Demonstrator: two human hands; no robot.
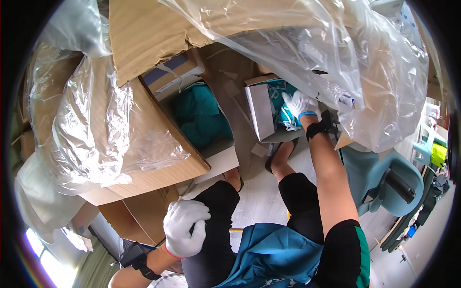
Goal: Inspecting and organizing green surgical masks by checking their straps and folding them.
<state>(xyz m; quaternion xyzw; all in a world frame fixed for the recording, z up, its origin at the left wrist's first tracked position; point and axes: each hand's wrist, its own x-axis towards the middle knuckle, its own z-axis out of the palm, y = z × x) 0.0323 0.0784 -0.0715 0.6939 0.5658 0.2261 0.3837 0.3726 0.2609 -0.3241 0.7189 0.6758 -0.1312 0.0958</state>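
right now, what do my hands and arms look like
The left hand wears a white glove with a red-orange cuff edge; the right hand, a white glove with a blue cuff edge. Each wrist has a black strap carrying a dark device. The forearms are bare; the right sleeve is black with a green stripe.

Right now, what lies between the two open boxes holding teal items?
Floor, with what looks like a small cardboard scrap near the right-hand box, in the head view.
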